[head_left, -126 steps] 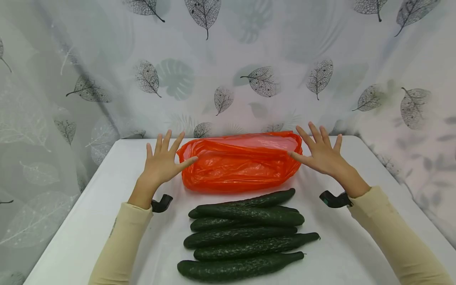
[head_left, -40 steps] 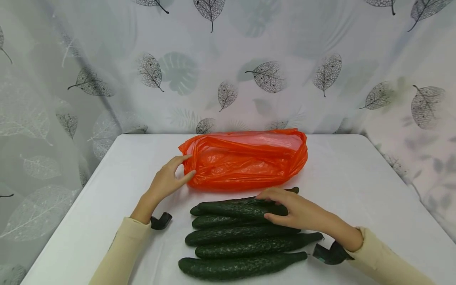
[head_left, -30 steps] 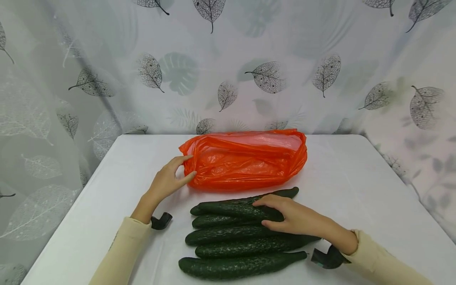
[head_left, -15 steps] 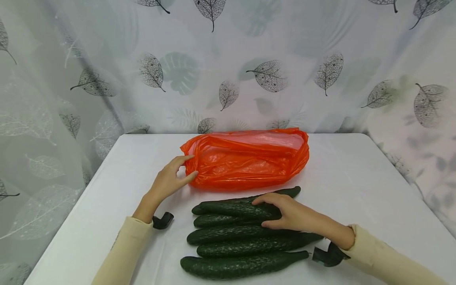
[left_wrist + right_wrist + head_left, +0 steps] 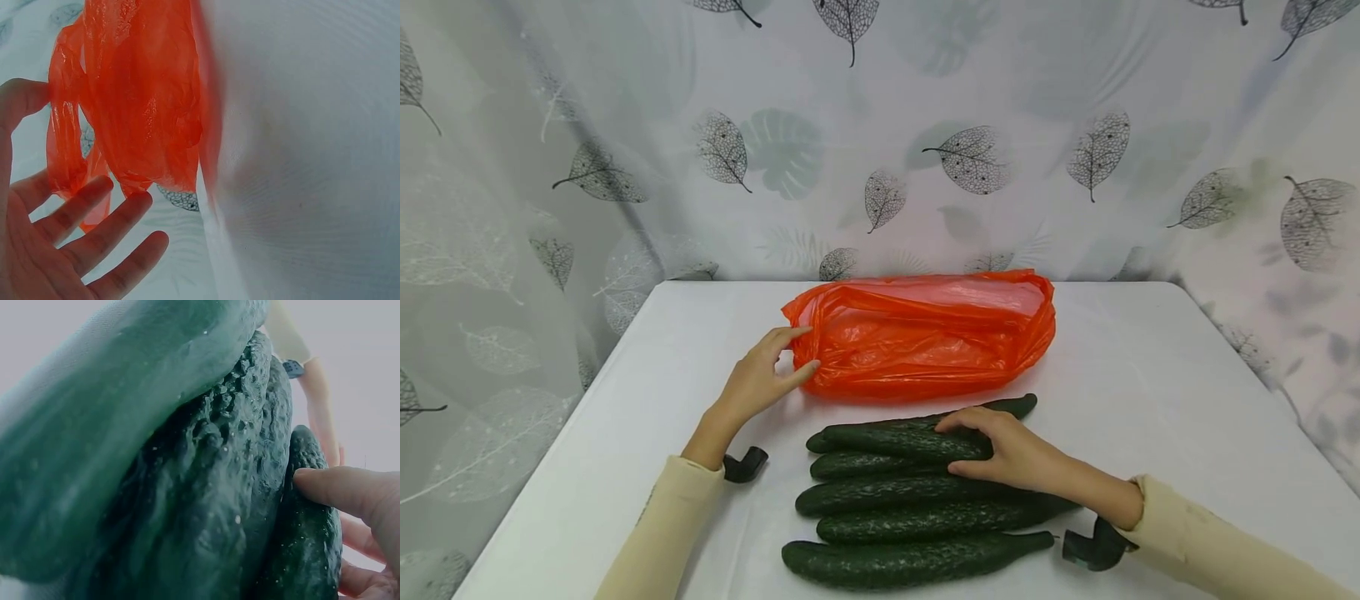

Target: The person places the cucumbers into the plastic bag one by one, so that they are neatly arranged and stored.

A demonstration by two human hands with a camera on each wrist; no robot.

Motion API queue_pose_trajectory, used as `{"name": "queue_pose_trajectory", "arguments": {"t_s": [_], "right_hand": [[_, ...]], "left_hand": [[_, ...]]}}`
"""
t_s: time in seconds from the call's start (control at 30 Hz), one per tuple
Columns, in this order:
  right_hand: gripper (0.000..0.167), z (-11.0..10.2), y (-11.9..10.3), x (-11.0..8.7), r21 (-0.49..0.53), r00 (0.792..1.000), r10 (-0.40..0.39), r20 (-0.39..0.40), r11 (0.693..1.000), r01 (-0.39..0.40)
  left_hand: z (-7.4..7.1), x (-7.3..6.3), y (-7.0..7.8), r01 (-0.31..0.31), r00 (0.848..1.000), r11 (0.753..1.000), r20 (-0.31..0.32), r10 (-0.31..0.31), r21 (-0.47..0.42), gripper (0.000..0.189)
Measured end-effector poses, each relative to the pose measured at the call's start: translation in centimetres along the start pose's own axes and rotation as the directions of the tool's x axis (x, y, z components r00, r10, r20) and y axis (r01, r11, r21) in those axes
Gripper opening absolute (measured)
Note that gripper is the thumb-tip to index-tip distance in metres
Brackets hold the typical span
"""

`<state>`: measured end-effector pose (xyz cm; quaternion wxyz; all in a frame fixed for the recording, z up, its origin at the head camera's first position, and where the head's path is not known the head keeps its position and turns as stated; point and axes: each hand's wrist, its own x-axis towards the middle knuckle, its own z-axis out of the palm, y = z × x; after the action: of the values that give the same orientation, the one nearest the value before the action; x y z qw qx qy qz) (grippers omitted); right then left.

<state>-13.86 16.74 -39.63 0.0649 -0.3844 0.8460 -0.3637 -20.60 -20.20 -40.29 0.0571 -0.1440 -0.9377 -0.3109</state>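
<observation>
At the bag's left end, my left hand (image 5: 754, 379) has its fingers loosely spread, thumb and index finger touching the orange-red plastic bag (image 5: 917, 385). In the left wrist view, the bag's film (image 5: 147, 94) hangs between thumb and fingers, with the other fingers apart. My right hand (image 5: 1015, 450) grips the uppermost dark green cucumber (image 5: 887, 442) near its right end. The right wrist view shows the thumb on one side of this cucumber (image 5: 309, 531) and fingers on the far side, partly hidden. Beneath and in front lie several more cucumbers (image 5: 910, 496).
A white-covered table (image 5: 1157, 358) carries everything. The bag lies at its back edge, its mouth facing forward. The nearest cucumber (image 5: 917, 560) lies alone at the front. A leaf-print curtain (image 5: 880, 125) hangs behind and at both sides.
Both hands were raised and spread beside the bag; my left then went down to its left end and my right to the upper cucumber. Over the last second both hands have hardly moved.
</observation>
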Motion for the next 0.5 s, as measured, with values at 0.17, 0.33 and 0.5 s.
{"name": "queue_pose_trajectory", "arguments": {"t_s": [0.17, 0.33, 0.5], "right_hand": [[0.042, 0.08, -0.17, -0.13, -0.004, 1.0, 0.025, -0.006, 1.0, -0.025], [0.043, 0.0, -0.03, -0.07, -0.002, 1.0, 0.017, -0.003, 1.0, -0.017], [0.043, -0.41, -0.07, 0.02, -0.013, 1.0, 0.008, 0.005, 1.0, -0.008]], "left_hand": [[0.0, 0.02, -0.03, -0.012, 1.0, 1.0, -0.001, 0.012, 0.009, 0.058], [0.03, 0.05, -0.13, -0.006, 1.0, 1.0, 0.003, 0.006, 0.01, 0.058], [0.04, 0.02, -0.26, -0.013, 1.0, 1.0, 0.003, 0.013, 0.003, 0.058]]}}
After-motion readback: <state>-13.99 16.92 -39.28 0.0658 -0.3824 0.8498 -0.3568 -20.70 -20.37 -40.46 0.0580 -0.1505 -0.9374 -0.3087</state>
